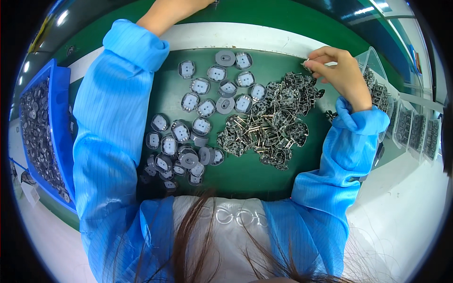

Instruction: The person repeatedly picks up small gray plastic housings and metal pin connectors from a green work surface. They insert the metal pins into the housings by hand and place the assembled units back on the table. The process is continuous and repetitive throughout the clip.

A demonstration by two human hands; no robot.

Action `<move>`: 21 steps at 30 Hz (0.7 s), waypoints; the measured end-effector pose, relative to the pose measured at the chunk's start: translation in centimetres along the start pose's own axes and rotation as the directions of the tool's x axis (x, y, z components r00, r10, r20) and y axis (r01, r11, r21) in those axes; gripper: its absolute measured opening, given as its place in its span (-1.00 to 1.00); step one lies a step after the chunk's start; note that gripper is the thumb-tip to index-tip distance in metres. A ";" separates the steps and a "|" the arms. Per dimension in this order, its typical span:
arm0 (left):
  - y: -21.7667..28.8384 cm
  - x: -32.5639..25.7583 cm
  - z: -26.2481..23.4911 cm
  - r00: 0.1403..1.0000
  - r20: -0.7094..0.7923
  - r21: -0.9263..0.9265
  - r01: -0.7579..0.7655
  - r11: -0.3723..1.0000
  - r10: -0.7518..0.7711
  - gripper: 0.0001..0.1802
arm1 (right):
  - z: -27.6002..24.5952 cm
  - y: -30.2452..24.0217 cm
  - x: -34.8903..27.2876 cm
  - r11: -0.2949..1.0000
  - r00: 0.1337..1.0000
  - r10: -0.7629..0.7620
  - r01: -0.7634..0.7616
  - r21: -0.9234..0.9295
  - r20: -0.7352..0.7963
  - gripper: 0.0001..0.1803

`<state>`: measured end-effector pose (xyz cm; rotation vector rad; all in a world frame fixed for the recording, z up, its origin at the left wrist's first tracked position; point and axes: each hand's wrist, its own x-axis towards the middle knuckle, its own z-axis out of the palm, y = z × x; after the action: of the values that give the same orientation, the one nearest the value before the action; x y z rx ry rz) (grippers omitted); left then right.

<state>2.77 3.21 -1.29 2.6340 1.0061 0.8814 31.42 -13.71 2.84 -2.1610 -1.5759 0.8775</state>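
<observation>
Two bare hands reach toward the far side of the green counter [167, 96]. The right hand [340, 70] pinches a small part [306, 65] between thumb and fingertips, probably because so slight a piece allows no fuller grip. The left hand [183, 6] lies beyond the white strip [236, 35], cut by the upper edge; I cannot tell whether it is spread or closed. Just below the right hand sits a tangled heap of dark metal-and-board parts [281, 123], presumably piled there for short reaches. Left of it, grey rounded housings [201, 126] mostly show pale insides upward, perhaps for easy checking. Outermost, a blue bin [60, 96] and a clear container [377, 61] flank the counter, their walls confining loose pieces.
</observation>
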 end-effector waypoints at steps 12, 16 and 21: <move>5.0 -1.9 1.8 0.813 0.350 -0.532 -0.237 0.813 0.466 -0.67 | 2.5 -1.8 -0.3 0.949 0.939 -0.313 0.317 0.005 -0.140 -0.85; 4.7 -1.7 1.7 0.825 0.374 -0.561 -0.162 0.812 0.423 -0.64 | 3.6 -4.1 -1.0 0.912 0.942 -0.317 0.334 0.240 -0.105 -0.84; 6.0 -1.1 0.4 0.879 0.361 -0.628 -0.019 0.778 0.313 -0.58 | 5.6 -5.0 -1.2 0.807 0.839 -0.419 0.519 0.280 -0.348 -0.84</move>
<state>5.65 -2.01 0.08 2.2064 0.2831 0.4647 23.91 -13.71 1.89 -1.4542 -1.5603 0.6150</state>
